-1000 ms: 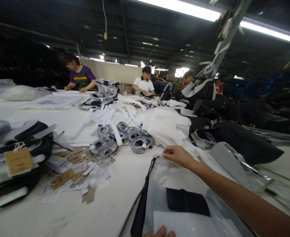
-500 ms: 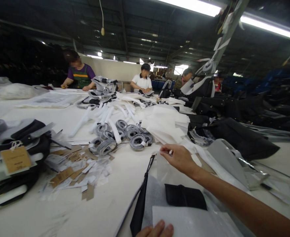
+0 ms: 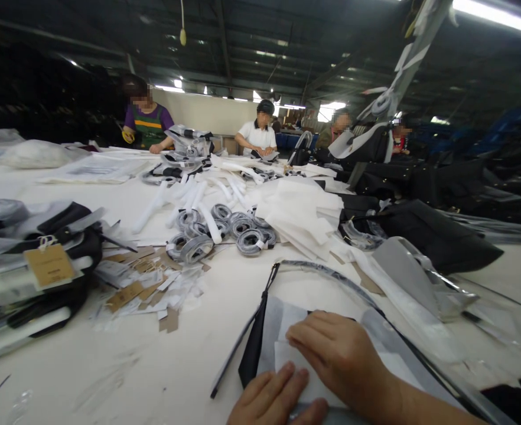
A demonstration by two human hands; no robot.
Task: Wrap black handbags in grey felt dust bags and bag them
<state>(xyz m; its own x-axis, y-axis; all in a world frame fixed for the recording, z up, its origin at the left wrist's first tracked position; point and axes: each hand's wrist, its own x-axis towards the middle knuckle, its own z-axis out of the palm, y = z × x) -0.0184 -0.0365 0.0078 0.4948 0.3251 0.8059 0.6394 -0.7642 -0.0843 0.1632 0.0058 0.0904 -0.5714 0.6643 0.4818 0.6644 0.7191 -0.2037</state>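
A black bag (image 3: 252,355) with a grey wrapped handle (image 3: 326,269) lies at the front of the table, a pale grey lining sheet on it. My left hand (image 3: 278,396) rests on white sheet material (image 3: 287,356) over the bag, its fingers spread and lying flat. Just right of it, my right hand (image 3: 344,357) presses on the white material with its fingers together; whether they pinch an edge of it is hidden. Part of something black peeks out behind the right hand.
Wrapped coils (image 3: 250,241) lie mid-table beyond the bag. Paper tags (image 3: 127,295) are scattered left of centre, beside bags in plastic (image 3: 74,268). White sheets (image 3: 291,212) and black bags (image 3: 433,236) lie to the right. Several people work across the table.
My right hand has come down from the bag's far edge onto the white material, and the black pouch there is now mostly covered. The wrapped handle shows arched over the bag. The view has shifted slightly.
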